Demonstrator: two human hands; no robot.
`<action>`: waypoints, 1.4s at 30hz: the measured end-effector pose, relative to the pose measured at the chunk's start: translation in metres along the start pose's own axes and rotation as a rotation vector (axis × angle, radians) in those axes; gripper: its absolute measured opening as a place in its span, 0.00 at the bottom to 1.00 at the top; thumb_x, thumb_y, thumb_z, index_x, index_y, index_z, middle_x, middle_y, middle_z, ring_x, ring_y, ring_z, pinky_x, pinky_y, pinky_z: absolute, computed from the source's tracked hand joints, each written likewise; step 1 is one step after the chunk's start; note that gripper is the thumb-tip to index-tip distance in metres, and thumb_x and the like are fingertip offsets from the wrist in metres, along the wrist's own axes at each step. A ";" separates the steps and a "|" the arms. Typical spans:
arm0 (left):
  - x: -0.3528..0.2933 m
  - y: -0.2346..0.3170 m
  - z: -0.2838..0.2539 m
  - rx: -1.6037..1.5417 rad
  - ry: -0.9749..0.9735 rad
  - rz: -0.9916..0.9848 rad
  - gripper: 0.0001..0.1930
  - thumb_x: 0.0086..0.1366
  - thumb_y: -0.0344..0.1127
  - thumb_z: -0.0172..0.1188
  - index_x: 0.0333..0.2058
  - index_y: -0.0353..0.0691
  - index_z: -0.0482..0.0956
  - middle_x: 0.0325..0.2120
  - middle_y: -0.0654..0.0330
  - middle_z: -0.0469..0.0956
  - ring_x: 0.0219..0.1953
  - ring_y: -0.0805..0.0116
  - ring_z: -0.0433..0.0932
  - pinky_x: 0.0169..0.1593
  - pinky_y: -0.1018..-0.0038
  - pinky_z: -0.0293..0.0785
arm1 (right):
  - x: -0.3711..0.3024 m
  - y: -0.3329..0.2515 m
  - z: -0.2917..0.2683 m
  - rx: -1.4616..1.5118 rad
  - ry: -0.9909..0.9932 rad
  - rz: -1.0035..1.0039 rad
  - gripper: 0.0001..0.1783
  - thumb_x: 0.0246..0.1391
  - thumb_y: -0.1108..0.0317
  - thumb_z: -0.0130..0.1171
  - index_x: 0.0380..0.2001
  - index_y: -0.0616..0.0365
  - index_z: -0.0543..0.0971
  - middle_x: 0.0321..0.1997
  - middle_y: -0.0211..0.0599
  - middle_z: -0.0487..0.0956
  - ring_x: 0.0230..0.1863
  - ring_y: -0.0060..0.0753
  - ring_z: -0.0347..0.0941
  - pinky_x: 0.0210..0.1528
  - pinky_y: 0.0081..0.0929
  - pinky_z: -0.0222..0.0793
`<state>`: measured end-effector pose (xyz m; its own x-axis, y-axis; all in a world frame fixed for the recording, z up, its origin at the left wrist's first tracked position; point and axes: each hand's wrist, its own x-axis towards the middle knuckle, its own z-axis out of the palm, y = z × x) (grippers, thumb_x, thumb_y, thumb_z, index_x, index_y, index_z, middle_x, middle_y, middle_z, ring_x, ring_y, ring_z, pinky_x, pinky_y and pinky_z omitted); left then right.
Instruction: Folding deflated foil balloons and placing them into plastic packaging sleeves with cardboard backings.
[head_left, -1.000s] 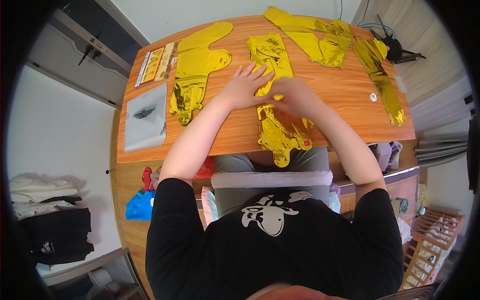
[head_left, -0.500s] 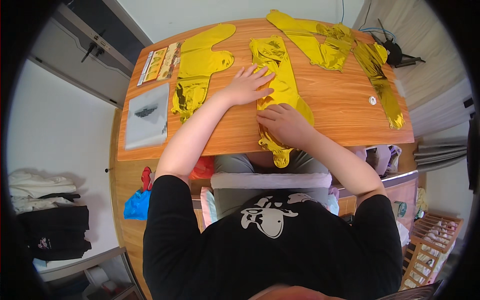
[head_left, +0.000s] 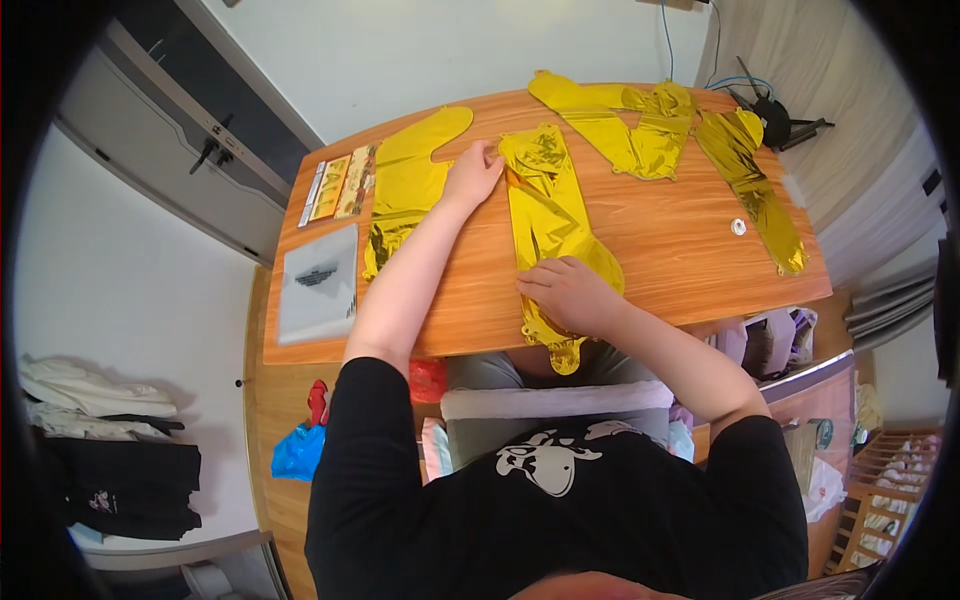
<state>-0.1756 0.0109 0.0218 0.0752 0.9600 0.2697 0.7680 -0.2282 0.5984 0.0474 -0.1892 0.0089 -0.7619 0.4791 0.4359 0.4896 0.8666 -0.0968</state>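
We had moved our left hand [head_left: 474, 177] to the far corner of the middle foil balloon [head_left: 548, 210] on the table [head_left: 672, 245]; our right hand [head_left: 572, 294] stayed low, so we spanned its length (fingers bunched; pinching, we couldn't tell).

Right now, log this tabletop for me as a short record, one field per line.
Left hand: at the far left edge of the middle gold foil piece; grip unclear
Right hand: resting on that piece's near part, fingers at its left edge
Middle piece: lying lengthwise, near tab past the table edge
Left side: gold foil piece, partly behind the forearm; printed card; clear plastic packet
Far right: two gold foil pieces
Small item: white round piece, right side
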 end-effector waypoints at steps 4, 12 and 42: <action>0.029 0.000 0.005 0.018 -0.008 -0.049 0.27 0.64 0.41 0.67 0.59 0.36 0.74 0.40 0.52 0.85 0.45 0.53 0.84 0.51 0.61 0.78 | 0.001 -0.001 0.001 0.019 0.001 0.001 0.21 0.52 0.69 0.60 0.52 0.54 0.83 0.57 0.27 0.81 0.57 0.33 0.75 0.58 0.33 0.70; 0.025 -0.022 -0.005 -0.547 -0.094 0.154 0.18 0.69 0.36 0.65 0.54 0.35 0.76 0.39 0.59 0.84 0.44 0.72 0.83 0.49 0.71 0.79 | 0.006 -0.002 0.002 0.048 0.003 0.000 0.20 0.53 0.69 0.59 0.50 0.53 0.84 0.56 0.28 0.82 0.57 0.32 0.75 0.59 0.33 0.70; -0.107 0.040 -0.002 0.234 -0.520 0.591 0.36 0.77 0.48 0.50 0.75 0.39 0.51 0.76 0.46 0.51 0.78 0.49 0.49 0.78 0.55 0.47 | 0.000 0.001 0.010 0.052 0.065 0.030 0.17 0.58 0.66 0.58 0.50 0.51 0.83 0.52 0.29 0.84 0.55 0.35 0.78 0.59 0.35 0.71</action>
<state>-0.1542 -0.1012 0.0191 0.7500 0.6574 0.0729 0.6175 -0.7354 0.2791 0.0442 -0.1868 -0.0002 -0.7170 0.4968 0.4890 0.4880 0.8586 -0.1567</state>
